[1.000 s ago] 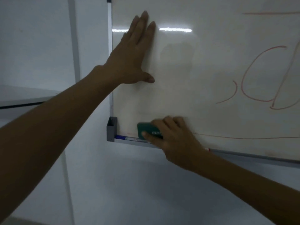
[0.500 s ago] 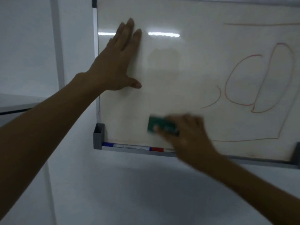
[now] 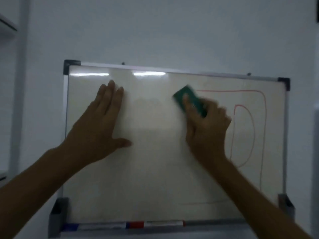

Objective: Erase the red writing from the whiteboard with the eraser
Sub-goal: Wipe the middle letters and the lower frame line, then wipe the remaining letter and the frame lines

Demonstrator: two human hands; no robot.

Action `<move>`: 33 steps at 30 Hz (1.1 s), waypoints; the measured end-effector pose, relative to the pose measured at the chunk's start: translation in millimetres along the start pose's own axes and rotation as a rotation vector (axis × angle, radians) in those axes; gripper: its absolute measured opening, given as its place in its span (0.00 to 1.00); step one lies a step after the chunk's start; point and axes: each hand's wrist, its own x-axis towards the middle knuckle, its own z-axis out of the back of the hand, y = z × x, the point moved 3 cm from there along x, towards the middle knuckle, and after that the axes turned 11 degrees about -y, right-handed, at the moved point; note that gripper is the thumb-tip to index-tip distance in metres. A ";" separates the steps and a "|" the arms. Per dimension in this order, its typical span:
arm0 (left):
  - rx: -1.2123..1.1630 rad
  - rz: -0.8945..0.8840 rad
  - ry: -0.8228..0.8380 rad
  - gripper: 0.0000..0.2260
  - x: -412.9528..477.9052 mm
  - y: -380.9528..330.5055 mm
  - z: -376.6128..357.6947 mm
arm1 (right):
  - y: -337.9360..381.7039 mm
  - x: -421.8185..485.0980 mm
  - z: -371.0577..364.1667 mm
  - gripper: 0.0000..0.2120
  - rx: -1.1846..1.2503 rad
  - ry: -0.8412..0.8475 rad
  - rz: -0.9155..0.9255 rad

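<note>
A whiteboard [image 3: 151, 178] with a grey frame hangs on the wall. Red writing [image 3: 248, 133] remains on its right part: a D-like loop, a long line across the top and down the right side, and a faint stroke near the bottom. My right hand [image 3: 208, 128] presses a green eraser [image 3: 189, 100] against the board, upper middle, just left of the top red line. The hand and eraser look blurred. My left hand [image 3: 101, 123] lies flat on the left half of the board, fingers together and pointing up.
Markers [image 3: 134, 224] lie in the tray along the board's bottom edge, blue and red caps showing. Grey holders [image 3: 56, 219] sit at the two bottom corners. Bare pale wall [image 3: 155, 28] surrounds the board.
My right hand carried the eraser from the board's bottom edge up to the upper middle. The C-shaped curve and small stroke are gone. The view has pulled back and shows the whole board.
</note>
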 end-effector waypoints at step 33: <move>0.032 -0.041 0.059 0.59 22.6 -57.0 -25.9 | -2.3 -8.8 4.8 0.21 -0.056 -0.035 -0.156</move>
